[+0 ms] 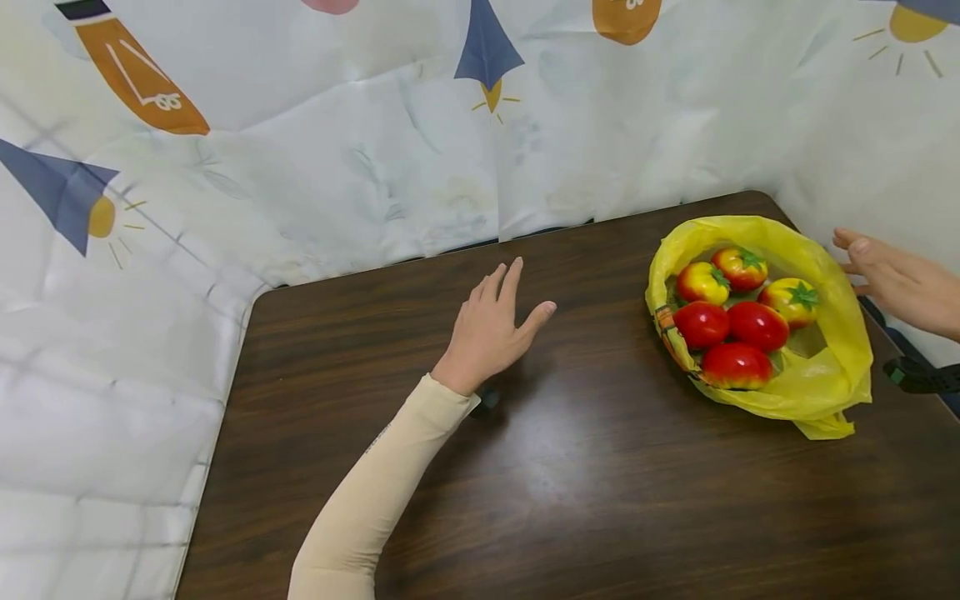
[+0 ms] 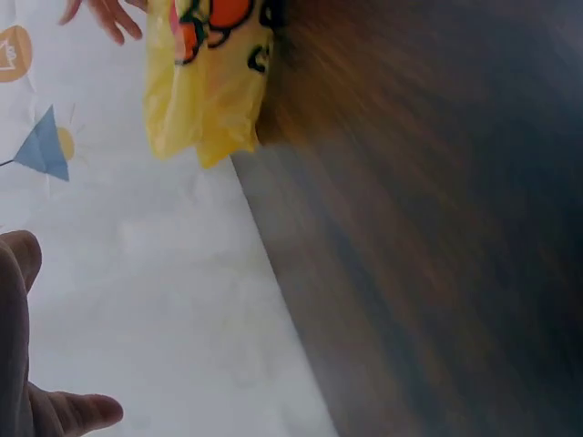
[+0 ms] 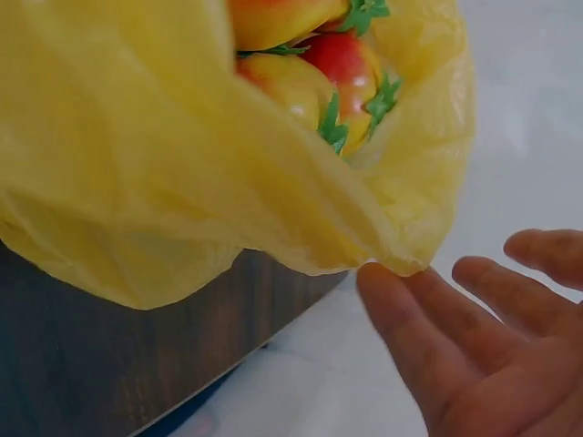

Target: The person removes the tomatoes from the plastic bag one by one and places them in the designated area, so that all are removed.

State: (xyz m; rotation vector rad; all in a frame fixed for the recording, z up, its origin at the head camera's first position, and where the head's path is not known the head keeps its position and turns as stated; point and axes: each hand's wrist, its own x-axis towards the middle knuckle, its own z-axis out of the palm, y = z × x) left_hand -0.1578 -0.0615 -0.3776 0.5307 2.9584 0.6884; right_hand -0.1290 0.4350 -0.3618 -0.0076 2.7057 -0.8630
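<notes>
A yellow plastic bag point(image 1: 847, 333) stands with its mouth wide at the right side of the dark table. Inside lie several toy tomatoes: plain red ones point(image 1: 757, 325) toward the near side and red-and-yellow ones point(image 1: 702, 283) with green leaf tops farther back. My right hand point(image 1: 903, 275) is just right of the bag, fingers extended; in the right wrist view its fingertips point(image 3: 378, 282) are right at the bag's lower rim. My left hand point(image 1: 487, 325) hovers over the middle of the table, fingers spread and thumb out, holding nothing, well left of the bag.
The brown wooden table point(image 1: 337, 400) has rounded back corners. A white printed curtain point(image 1: 420, 167) hangs along its back and left edges. Dark wrist straps show on both arms, the right one point(image 1: 926, 377) close to the table's right edge.
</notes>
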